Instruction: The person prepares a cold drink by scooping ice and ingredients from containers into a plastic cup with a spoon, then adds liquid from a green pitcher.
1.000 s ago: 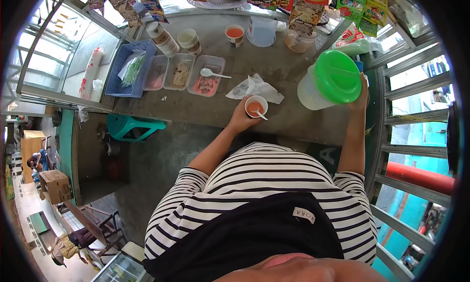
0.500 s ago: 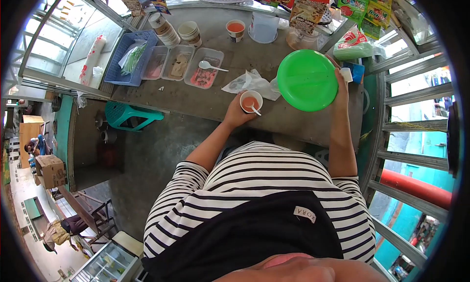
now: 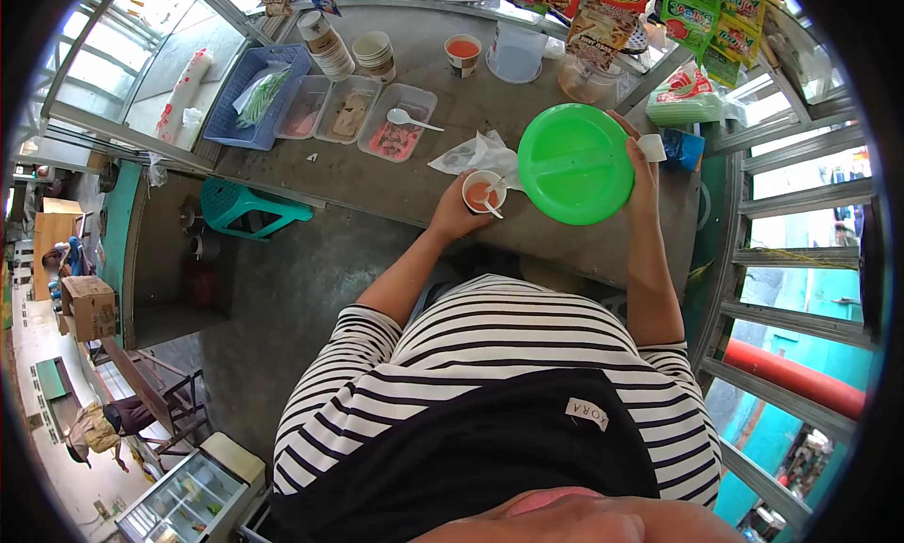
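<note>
My left hand [image 3: 455, 213] is wrapped round a paper cup [image 3: 468, 207] near the table's front edge. Orange-pink liquid fills part of it, and a white plastic spoon [image 3: 492, 208] leans in it. With my right hand [image 3: 642, 180] I grip what looks like a pitcher by its far right side. Its round green lid [image 3: 576, 163] faces up at me and hides the body; a pale handle [image 3: 651, 147] sticks out past my fingers. The lid's left edge is tilted toward the cup, and a pale, clear streak shows at the cup's rim. Behind the cup lies a crumpled plastic bag [image 3: 476, 154].
On the table [image 3: 377, 180] stand a blue basket [image 3: 226, 119], clear tubs, one tub [image 3: 399, 140] with a white spoon, stacked paper cups [image 3: 374, 55], another filled cup [image 3: 462, 55] and a clear bucket [image 3: 515, 53]. Sachets [image 3: 692, 16] hang above. A teal stool [image 3: 247, 208] stands left.
The green-lidded pitcher has moved slightly left and down, closer to the cup, and tipped more. A pale streak now shows at the cup's rim. The left hand keeps its hold.
</note>
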`<state>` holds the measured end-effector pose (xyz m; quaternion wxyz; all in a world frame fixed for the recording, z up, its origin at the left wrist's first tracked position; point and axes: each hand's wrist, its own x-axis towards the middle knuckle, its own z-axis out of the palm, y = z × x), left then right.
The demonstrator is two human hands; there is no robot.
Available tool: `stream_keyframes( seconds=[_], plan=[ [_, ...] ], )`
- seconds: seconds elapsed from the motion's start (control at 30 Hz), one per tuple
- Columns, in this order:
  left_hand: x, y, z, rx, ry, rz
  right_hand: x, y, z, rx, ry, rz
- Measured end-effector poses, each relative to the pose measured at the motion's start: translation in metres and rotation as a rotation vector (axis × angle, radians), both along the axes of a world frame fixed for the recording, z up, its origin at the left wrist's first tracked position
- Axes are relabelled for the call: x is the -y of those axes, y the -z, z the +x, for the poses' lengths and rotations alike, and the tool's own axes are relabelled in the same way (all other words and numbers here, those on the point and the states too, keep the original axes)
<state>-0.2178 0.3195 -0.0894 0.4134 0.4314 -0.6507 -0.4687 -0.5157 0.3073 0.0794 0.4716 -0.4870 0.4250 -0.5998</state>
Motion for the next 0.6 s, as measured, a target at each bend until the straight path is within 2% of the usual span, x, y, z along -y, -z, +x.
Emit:
stream_keyframes(
  seconds=[0.4, 0.6],
  plan=[
    [0.0009, 0.0096, 0.0013, 0.018, -0.013, -0.019, 0.0013, 0.0003, -0.0033, 0.044, 0.04, 0.005],
    [0.002, 0.0101, 0.0005, 0.052, -0.017, -0.087, -0.001, 0.0002, 0.001, -0.014, 0.051, -0.02]
  ],
)
